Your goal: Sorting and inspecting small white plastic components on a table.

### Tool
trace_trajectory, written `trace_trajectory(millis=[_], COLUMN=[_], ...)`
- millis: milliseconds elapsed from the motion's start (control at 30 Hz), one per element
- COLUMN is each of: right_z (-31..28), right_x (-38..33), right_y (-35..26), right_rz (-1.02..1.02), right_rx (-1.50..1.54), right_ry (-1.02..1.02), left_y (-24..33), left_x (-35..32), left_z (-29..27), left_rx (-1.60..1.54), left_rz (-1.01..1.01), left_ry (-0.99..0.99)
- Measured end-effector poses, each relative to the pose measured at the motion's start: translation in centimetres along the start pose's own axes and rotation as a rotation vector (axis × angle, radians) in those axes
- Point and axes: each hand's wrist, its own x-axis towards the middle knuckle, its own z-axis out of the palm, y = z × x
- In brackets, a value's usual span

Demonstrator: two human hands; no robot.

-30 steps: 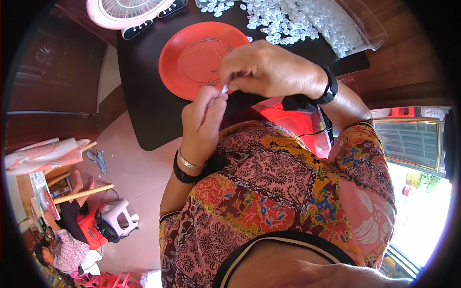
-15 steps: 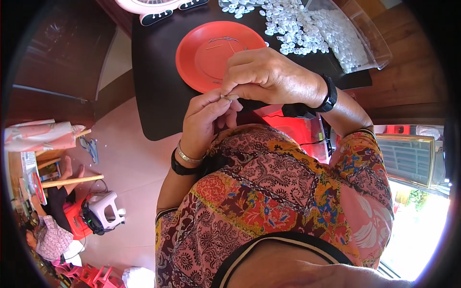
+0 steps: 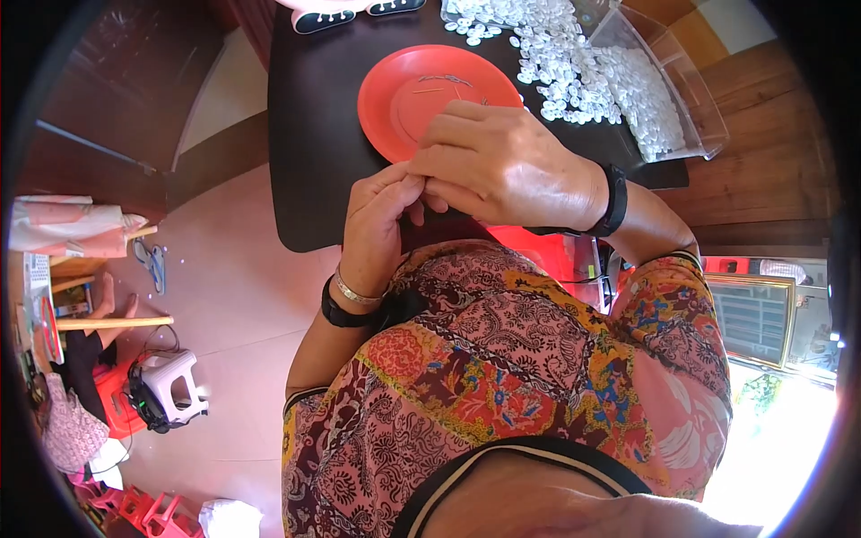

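My left hand (image 3: pixel 381 204) and my right hand (image 3: pixel 502 166) meet fingertip to fingertip over the near edge of the black table (image 3: pixel 314 193). Both are closed in a pinch. Whatever lies between the fingers is hidden or too small to name. Just beyond them sits a round red plate (image 3: pixel 381 99), partly covered by my right hand. On it lie a few thin sticks (image 3: pixel 429 91) and a dark, thin twisted strand (image 3: pixel 444 79).
Many small clear oval pieces (image 3: pixel 560 76) are heaped at the far right, spilling from a clear plastic box (image 3: pixel 708 134). A pink object with black shoe-like feet (image 3: pixel 359 13) stands at the far edge. At left, another person's bare legs (image 3: pixel 108 300) show beside a white stool (image 3: pixel 175 381).
My right hand has turned, its fingers now covering the pinch point more. The fingertips stay together. The whole view has shifted slightly, so the plate appears further right.
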Motion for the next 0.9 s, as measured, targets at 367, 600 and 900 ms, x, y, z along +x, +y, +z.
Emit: trace_trajectory(millis=[367,600,900], right_z=[-0.3,0.6,3.9], right_x=[0.6,2.1,3.1], right_y=[1.6,11.3,12.5], right_rz=[-0.178,0.153,0.131], right_rx=[0.005,-0.181,-0.390], right_ry=[-0.102,-0.210,-0.408], left_y=[-0.2,0.1,0.1], left_x=[-0.4,-0.6,-0.9], left_z=[-0.2,-0.4,-0.6], left_rx=[0.116,0.093,0.082], left_rz=[-0.064,-0.031,-0.011], left_ry=[0.062,0.119,0.165])
